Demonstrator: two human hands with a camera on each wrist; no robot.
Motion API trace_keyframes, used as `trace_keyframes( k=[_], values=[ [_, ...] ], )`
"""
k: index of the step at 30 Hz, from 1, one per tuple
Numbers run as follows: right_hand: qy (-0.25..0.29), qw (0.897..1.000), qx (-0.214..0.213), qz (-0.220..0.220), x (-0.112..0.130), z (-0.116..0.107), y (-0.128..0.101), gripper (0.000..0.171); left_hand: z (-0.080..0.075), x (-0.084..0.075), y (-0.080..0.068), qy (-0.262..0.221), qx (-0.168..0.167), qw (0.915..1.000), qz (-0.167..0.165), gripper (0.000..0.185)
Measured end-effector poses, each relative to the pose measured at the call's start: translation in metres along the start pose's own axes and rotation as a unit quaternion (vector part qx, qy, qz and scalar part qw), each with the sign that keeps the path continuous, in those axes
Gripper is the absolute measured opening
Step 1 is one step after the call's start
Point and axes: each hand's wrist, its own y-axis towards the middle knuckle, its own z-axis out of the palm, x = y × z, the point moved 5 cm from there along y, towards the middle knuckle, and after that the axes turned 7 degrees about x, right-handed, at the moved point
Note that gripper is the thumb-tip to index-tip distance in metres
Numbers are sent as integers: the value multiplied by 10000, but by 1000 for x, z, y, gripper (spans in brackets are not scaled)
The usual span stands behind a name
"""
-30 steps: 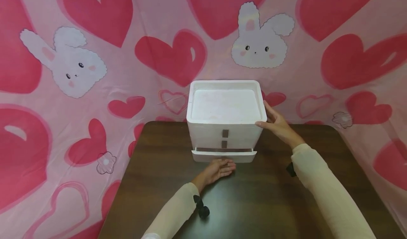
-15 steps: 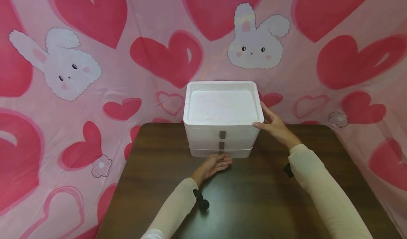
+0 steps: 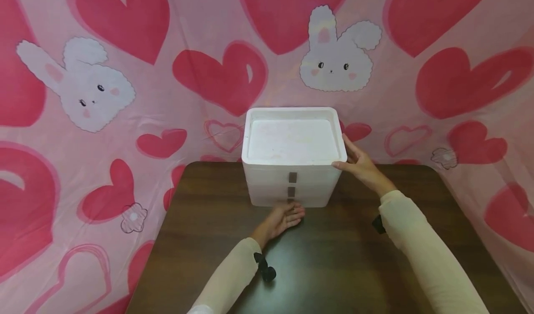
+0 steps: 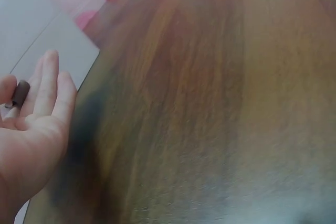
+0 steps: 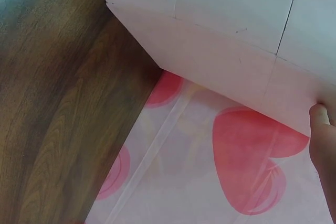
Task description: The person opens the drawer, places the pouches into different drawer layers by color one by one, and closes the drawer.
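A white drawer unit (image 3: 294, 142) with a recessed top stands upright on the dark wooden table, its drawers flush with the front. Small brown handle tabs (image 3: 293, 177) run down the middle of that front. My left hand (image 3: 283, 219) touches the bottom drawer's front, palm up, fingers extended. In the left wrist view, a brown tab (image 4: 21, 93) shows beside the fingers of that hand (image 4: 37, 129). At the unit's front right corner rests my right hand (image 3: 363, 168), thumb on the top rim and fingers along the side. The right wrist view shows a fingertip against the side wall (image 5: 226, 56).
The brown table (image 3: 333, 267) extends in front of the unit and to both sides. Behind it hangs a pink cloth (image 3: 200, 17) printed with red hearts and white rabbits, close to the unit's back. A black band (image 3: 264, 267) is worn at the left wrist.
The bottom drawer has slid back from protruding to flush, with my left hand moving slightly forward against it. My right hand has stayed at the unit's corner.
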Motion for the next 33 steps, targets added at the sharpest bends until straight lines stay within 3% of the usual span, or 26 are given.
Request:
trace_keyframes(
  k=[7, 12, 25, 33],
  values=[
    [29, 10000, 25, -1, -1, 0, -2, 96, 2, 12, -9, -300, -73, 9995, -42, 48],
    [6, 10000, 37, -30, -1, 1, -1, 97, 2, 16, -14, -257, -97, 9996, -61, 53],
    [66, 10000, 59, -35, 1, 3, 0, 97, 5, 18, -26, -403, -89, 9991, -87, 52],
    [172, 9997, 66, -154, 2, 2, 1, 97, 16, 20, -42, -576, 42, 9983, 27, 56]
  ],
)
